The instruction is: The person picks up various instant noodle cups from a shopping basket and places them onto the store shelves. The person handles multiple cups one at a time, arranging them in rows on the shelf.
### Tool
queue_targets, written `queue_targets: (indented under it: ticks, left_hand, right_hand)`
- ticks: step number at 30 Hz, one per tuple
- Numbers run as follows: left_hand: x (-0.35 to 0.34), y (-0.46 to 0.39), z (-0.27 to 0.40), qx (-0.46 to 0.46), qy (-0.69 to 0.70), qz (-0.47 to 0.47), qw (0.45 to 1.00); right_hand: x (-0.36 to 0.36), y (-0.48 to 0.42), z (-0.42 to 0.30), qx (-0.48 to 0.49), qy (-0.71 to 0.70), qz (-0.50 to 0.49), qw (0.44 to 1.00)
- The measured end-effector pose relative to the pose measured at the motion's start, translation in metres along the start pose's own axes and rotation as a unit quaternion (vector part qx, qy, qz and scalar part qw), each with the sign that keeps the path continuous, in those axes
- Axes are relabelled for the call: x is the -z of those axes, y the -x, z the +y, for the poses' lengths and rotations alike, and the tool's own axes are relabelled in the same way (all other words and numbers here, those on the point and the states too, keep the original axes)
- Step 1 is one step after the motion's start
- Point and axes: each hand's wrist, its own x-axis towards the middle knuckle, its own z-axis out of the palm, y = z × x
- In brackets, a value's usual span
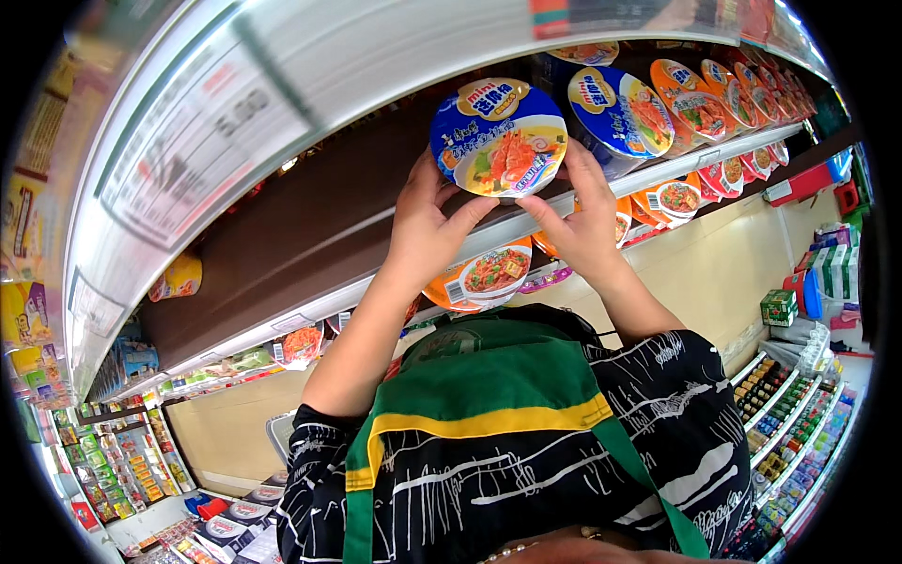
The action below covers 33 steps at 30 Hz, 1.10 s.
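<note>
Between my two hands is a blue-lidded instant noodle cup (499, 137), its round printed lid facing me, over the edge of a brown shelf (303, 211). My left hand (430, 218) grips its left side, the thumb at the lower rim. On the right side, my right hand (581, 208) holds it the same way. Just right of it stands another blue noodle cup (621, 111), with a row of orange-lidded cups (689, 99) beyond. The hidden fingertips are behind the held cup.
A shelf with a price tag (211, 134) hangs close overhead at the left. Orange noodle bowls (486, 276) line the shelf below. A yellow cup (177, 276) stands farther left on the brown shelf. Bottle racks (789, 423) are at the lower right, stacked cartons (243, 515) at the lower left.
</note>
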Motion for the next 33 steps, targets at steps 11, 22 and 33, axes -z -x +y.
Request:
queue_targets:
  ticks: [11, 22, 33]
  left_hand:
    - [-0.005, -0.006, -0.011, 0.020, -0.039, -0.038, 0.998]
    - [-0.002, -0.001, -0.004, 0.006, -0.100, -0.067, 0.993]
    - [0.000, -0.004, -0.003, -0.010, -0.138, -0.089, 0.986]
  right_hand:
    - [0.012, 0.010, 0.011, -0.009, 0.065, -0.030, 0.997]
    - [0.010, 0.018, 0.009, -0.008, 0.070, -0.043, 0.997]
    - [0.004, 0.022, 0.006, -0.013, 0.098, -0.032, 0.995]
